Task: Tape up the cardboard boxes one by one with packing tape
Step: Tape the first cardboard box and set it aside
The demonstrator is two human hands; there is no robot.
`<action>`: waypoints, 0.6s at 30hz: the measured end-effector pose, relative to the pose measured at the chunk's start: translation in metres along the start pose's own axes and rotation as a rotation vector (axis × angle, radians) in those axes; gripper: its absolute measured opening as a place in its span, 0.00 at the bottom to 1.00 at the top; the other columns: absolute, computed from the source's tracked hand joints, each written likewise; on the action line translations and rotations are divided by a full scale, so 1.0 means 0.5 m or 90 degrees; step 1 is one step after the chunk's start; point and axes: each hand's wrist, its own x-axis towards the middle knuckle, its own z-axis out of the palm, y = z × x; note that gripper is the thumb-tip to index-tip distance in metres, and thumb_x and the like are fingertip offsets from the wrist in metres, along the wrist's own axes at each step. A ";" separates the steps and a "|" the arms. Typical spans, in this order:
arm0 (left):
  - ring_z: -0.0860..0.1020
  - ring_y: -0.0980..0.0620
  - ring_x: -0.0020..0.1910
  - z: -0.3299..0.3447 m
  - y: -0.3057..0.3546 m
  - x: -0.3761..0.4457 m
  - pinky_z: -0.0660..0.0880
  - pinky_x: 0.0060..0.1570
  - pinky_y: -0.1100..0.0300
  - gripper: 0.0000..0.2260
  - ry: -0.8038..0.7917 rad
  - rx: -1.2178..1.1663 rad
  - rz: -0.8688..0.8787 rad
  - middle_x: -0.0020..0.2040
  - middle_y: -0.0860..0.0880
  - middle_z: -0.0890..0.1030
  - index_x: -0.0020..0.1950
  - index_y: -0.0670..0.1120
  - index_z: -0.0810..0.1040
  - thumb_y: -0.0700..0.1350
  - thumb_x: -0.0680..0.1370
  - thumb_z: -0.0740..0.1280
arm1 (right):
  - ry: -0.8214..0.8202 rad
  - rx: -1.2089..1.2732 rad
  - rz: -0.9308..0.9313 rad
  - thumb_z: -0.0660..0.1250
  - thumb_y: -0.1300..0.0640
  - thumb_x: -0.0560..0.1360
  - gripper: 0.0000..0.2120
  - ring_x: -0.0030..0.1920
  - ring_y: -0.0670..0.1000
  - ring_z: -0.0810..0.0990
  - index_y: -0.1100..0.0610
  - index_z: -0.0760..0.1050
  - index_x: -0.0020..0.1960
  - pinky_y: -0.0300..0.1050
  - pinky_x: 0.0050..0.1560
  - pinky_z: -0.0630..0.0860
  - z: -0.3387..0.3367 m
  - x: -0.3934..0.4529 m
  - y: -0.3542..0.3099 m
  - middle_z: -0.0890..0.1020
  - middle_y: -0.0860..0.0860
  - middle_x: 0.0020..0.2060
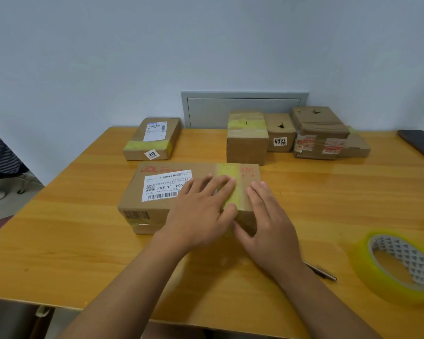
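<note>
Nearest to me on the tabletop (59, 241), a pen (322, 272) lies half hidden behind my right forearm, and the roll of packing tape (399, 265) sits flat at the right edge, untouched. I judge I am at the smoothing step: both hands are laid flat, fingers straight, gripping nothing. My left hand (201, 211) presses on top of the box (157, 216) in front of me, fingertips on the yellowish tape strip (227, 189) that crosses the lid and folds down the near face. My right hand (267, 221) rests just beside that strip, thumb low on the box's front.

To do this well I want firm, even pressure drawn along the strip from the middle outward, then down over the edge, so no bubbles or lifted corners are left. I should hold the box steady with one palm while the other rubs.

The box carries red "JDL" print and a white shipping label (167, 185) reading "J6-S04", with barcodes and a QR code; the finer print is too small to read.

Further back, a flat box (152, 140) at the left has a tag reading "1218". To the right stands a cluster of taped boxes (296, 135), one tagged "1204". A dark phone (420, 144) lies at the far right.
</note>
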 end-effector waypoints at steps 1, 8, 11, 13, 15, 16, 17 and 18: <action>0.50 0.54 0.76 -0.004 0.003 0.003 0.47 0.76 0.52 0.32 -0.011 -0.010 -0.005 0.79 0.60 0.54 0.80 0.58 0.51 0.61 0.75 0.39 | 0.001 0.003 0.001 0.60 0.40 0.76 0.33 0.74 0.54 0.66 0.63 0.70 0.70 0.50 0.68 0.71 -0.001 0.000 0.000 0.73 0.57 0.70; 0.51 0.53 0.76 -0.004 0.004 0.001 0.49 0.76 0.50 0.33 -0.002 -0.018 0.009 0.78 0.60 0.57 0.80 0.58 0.54 0.62 0.75 0.38 | 0.009 0.013 0.004 0.62 0.41 0.75 0.32 0.73 0.55 0.67 0.64 0.71 0.70 0.50 0.67 0.72 0.000 -0.001 0.000 0.73 0.57 0.69; 0.54 0.49 0.79 0.012 -0.010 -0.015 0.51 0.76 0.48 0.31 0.039 0.015 0.042 0.79 0.59 0.59 0.79 0.59 0.57 0.63 0.78 0.39 | 0.009 0.010 -0.003 0.62 0.41 0.75 0.32 0.73 0.54 0.67 0.63 0.70 0.70 0.50 0.67 0.72 -0.002 -0.004 -0.001 0.73 0.56 0.70; 0.54 0.48 0.79 0.018 -0.014 -0.025 0.51 0.77 0.47 0.28 0.052 0.005 0.054 0.78 0.59 0.60 0.78 0.59 0.59 0.63 0.80 0.41 | 0.004 0.007 -0.009 0.62 0.42 0.75 0.32 0.74 0.54 0.66 0.63 0.70 0.71 0.49 0.67 0.72 -0.004 -0.005 -0.003 0.72 0.56 0.70; 0.51 0.49 0.80 0.015 -0.013 -0.022 0.49 0.77 0.47 0.30 0.034 -0.009 0.047 0.78 0.61 0.58 0.79 0.60 0.58 0.64 0.78 0.39 | 0.003 0.010 -0.007 0.61 0.42 0.76 0.32 0.74 0.54 0.66 0.63 0.70 0.71 0.49 0.67 0.71 -0.004 -0.005 -0.002 0.72 0.56 0.70; 0.50 0.50 0.80 0.012 -0.011 -0.018 0.47 0.78 0.48 0.31 0.022 -0.008 0.043 0.78 0.61 0.56 0.79 0.60 0.56 0.64 0.77 0.38 | 0.000 0.015 -0.002 0.61 0.41 0.76 0.32 0.74 0.54 0.66 0.63 0.70 0.71 0.49 0.67 0.71 -0.004 -0.005 -0.002 0.72 0.56 0.70; 0.48 0.51 0.80 0.009 -0.009 -0.014 0.46 0.78 0.48 0.32 0.012 0.000 0.042 0.79 0.61 0.55 0.79 0.60 0.55 0.64 0.76 0.36 | -0.004 0.019 0.004 0.61 0.41 0.76 0.32 0.74 0.53 0.65 0.63 0.70 0.71 0.49 0.67 0.72 -0.004 -0.004 -0.001 0.72 0.56 0.70; 0.47 0.51 0.80 0.008 -0.009 -0.012 0.45 0.78 0.48 0.33 0.006 0.008 0.044 0.79 0.61 0.53 0.79 0.59 0.54 0.64 0.76 0.35 | -0.006 0.020 0.007 0.60 0.41 0.76 0.32 0.74 0.53 0.65 0.63 0.69 0.71 0.48 0.67 0.71 -0.004 -0.003 -0.001 0.72 0.56 0.70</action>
